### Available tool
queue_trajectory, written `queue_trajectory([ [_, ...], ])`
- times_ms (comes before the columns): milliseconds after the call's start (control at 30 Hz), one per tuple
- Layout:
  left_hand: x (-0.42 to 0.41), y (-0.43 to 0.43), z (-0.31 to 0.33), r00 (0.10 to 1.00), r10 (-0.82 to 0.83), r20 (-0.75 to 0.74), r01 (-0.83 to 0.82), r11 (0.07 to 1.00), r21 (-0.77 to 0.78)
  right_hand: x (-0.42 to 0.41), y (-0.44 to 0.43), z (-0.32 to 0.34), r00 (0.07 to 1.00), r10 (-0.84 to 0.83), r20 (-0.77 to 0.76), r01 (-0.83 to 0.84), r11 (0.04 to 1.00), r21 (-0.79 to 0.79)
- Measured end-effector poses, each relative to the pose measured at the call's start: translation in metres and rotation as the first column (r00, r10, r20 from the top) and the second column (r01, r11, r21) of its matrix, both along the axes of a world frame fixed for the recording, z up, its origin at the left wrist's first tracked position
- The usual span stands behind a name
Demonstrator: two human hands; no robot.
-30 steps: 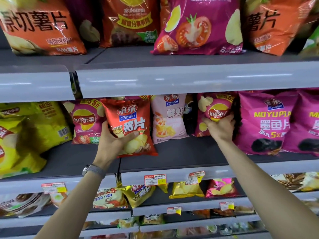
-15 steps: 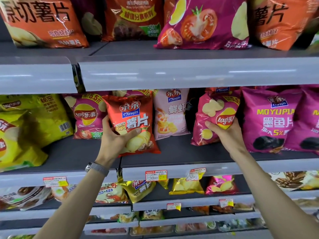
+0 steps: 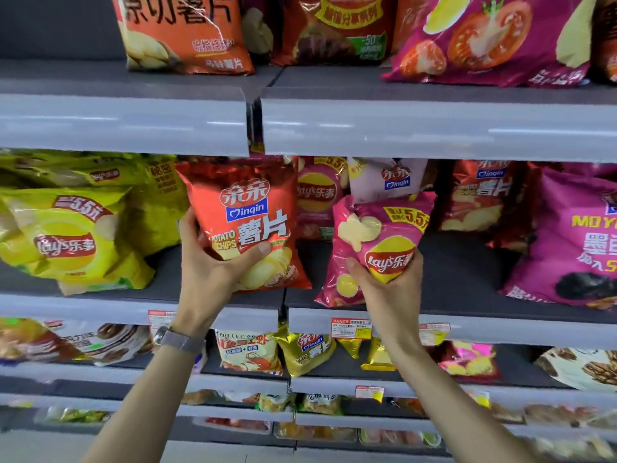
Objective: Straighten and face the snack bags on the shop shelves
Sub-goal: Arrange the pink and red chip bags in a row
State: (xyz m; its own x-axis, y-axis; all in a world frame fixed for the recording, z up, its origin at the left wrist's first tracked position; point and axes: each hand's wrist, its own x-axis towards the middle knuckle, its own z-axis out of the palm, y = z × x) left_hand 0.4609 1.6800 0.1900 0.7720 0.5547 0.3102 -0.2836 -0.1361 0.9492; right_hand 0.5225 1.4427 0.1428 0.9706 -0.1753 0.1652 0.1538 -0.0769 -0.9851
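Well, the middle shelf looks only partly tidy. On its left, the yellow bags lie in a floppy heap and lean on each other. I think they need standing up. On its right, the big pink bag shows you its front, so that one looks fine.

You are working between them. Your left hand holds the red bag near the front of the shelf. It stands almost straight and its front faces you. The fingers curl round its lower left side, and the thumb lies across the front.

Your right hand holds the small pink bag just beside the red one, by the front edge. This bag tips to one side. The hand is wrapped round its bottom part.

Other bags sit far back, with bare shelf in front of them. So my guess is that two bags are nearly done and most of this shelf is left. The lower shelves are too blurry to judge.
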Motion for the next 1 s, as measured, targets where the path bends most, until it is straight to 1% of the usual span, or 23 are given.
queue_trajectory([
  [100,-0.028,0.025,-0.003,0.999,0.046,-0.008,-0.046,0.999,-0.008,0.004,0.042,-0.001,0.998,-0.066,-0.002,0.066,0.998,0.014],
  [167,-0.044,0.044,-0.008,0.998,0.065,-0.010,-0.066,0.998,-0.017,0.010,0.071,0.000,0.992,-0.125,-0.003,0.125,0.992,-0.013],
  [333,-0.065,0.076,-0.011,0.997,0.077,-0.030,-0.078,0.996,-0.050,0.021,0.130,0.009,0.966,-0.258,0.034,0.259,0.940,-0.222],
  [467,-0.075,0.083,-0.009,0.998,0.041,-0.045,-0.043,0.998,-0.052,0.027,0.150,0.011,0.948,-0.317,-0.025,0.297,0.911,-0.287],
  [533,-0.078,0.085,-0.009,0.998,0.004,-0.062,-0.007,0.999,-0.046,0.025,0.147,0.009,0.956,-0.294,-0.023,0.274,0.915,-0.295],
  [700,-0.076,0.082,-0.020,0.993,-0.072,-0.090,0.068,0.997,-0.041,0.009,0.125,-0.005,0.988,-0.135,0.071,0.149,0.952,-0.267],
  [833,-0.065,0.063,-0.023,0.984,-0.131,-0.117,0.128,0.991,-0.032,0.011,0.116,-0.010,0.993,-0.114,0.036,0.120,0.955,-0.270],
  [1000,-0.051,0.032,-0.018,0.979,-0.159,-0.131,0.160,0.987,-0.001,0.008,0.093,-0.003,0.998,0.023,0.059,-0.009,0.973,-0.232],
])
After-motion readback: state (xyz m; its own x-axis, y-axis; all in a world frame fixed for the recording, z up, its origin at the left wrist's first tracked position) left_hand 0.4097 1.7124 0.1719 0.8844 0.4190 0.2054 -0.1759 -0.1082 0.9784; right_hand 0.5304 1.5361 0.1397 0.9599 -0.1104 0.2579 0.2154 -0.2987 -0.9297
